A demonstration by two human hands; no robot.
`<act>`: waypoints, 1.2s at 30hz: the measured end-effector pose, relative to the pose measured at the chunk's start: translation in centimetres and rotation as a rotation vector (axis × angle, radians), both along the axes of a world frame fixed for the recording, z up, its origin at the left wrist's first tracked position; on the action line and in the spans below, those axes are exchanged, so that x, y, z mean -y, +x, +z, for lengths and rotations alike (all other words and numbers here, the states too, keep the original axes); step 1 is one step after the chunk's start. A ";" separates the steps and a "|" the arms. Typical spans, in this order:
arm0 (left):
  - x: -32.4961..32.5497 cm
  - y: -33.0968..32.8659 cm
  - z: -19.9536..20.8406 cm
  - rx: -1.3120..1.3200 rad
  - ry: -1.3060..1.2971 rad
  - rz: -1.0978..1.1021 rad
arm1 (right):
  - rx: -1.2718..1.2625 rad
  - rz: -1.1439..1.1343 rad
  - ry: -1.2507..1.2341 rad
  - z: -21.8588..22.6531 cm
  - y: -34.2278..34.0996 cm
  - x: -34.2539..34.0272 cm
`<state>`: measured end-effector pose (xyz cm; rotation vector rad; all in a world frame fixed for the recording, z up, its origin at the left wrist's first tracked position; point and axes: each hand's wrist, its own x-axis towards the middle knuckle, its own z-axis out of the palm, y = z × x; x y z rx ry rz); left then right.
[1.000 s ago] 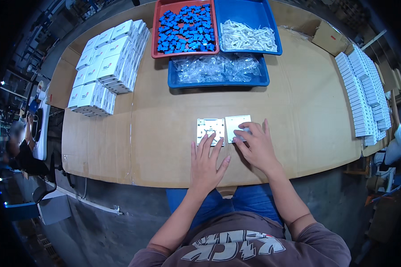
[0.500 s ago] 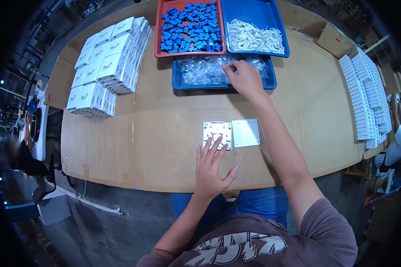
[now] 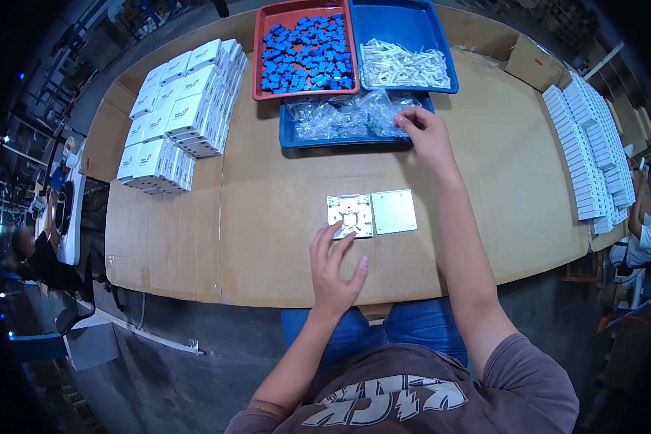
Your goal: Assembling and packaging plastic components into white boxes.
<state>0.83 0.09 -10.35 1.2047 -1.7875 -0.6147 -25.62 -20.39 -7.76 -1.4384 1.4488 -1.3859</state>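
My right hand [image 3: 430, 137] pinches the edge of a clear plastic bag [image 3: 378, 110] at the right side of the lower blue tray [image 3: 325, 144]. Other clear bags lie heaped in that tray; what is inside them is too small to make out. Below, on the cardboard tabletop, a square white plastic frame [image 3: 334, 211] lies with its moulded inner side up. A flat white cover plate [image 3: 395, 211] is close by on its right. My left hand [image 3: 335, 281] is open, fingers spread, its fingertips at the frame's lower edge.
Behind the bags stand a red tray [image 3: 257, 72] of small blue parts and a blue tray [image 3: 405, 22] with white slender pieces. White boxes [image 3: 188, 108] are stacked at the left, white units [image 3: 589, 166] at the right. Cardboard walls [image 3: 98, 134] edge the table.
My right hand has drawn back to the right and pulled a clear bag up from the heap. My left hand has slid slightly down and left, uncovering more of the frame.
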 end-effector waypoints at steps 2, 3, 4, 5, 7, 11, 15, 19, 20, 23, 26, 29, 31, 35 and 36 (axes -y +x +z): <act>-0.2 0.2 0.0 -0.022 0.004 0.095 | 0.082 0.001 -0.004 0.8 0.6 -2.6; -0.1 -0.3 0.8 -0.047 -0.006 0.139 | 0.160 -0.004 -0.002 1.4 0.8 -4.3; 0.0 -0.6 1.3 -0.042 -0.002 0.146 | 0.164 0.003 0.003 2.0 1.6 -6.0; 0.4 -1.0 1.8 -0.209 0.075 0.156 | 0.204 -0.013 0.014 2.5 2.6 -7.7; 1.3 -2.5 3.4 -0.433 0.182 0.138 | 0.258 -0.006 0.009 2.7 4.2 -11.5; 2.4 -5.4 5.6 -0.663 0.386 0.064 | 0.323 0.034 0.028 1.5 7.2 -16.8; 2.6 -5.9 4.7 -0.752 0.460 0.130 | 0.318 0.040 0.022 0.7 7.3 -18.3; 2.0 -5.3 4.5 -0.787 0.463 0.169 | 0.239 0.085 0.077 0.8 7.3 -19.1; 1.9 -5.3 4.7 -0.842 0.473 0.167 | 0.269 0.098 0.086 0.7 7.2 -19.3; 2.2 -4.5 4.0 -0.854 0.388 0.156 | 0.314 0.181 0.101 0.4 7.1 -19.2; 2.2 -3.9 4.1 -0.887 0.433 0.191 | 0.321 0.254 0.113 -0.7 6.7 -19.3; 1.9 -3.7 3.7 -0.968 0.431 0.242 | 0.363 0.292 0.119 -1.2 7.1 -19.2; 1.8 -3.8 3.9 -0.983 0.432 0.235 | 0.406 0.311 0.124 -1.2 7.3 -19.1; 1.4 -3.9 4.2 -0.876 0.322 0.195 | 0.347 0.174 0.086 0.5 7.1 -19.0; 1.3 -3.9 4.2 -0.875 0.322 0.194 | 0.331 0.117 0.061 1.0 7.1 -19.0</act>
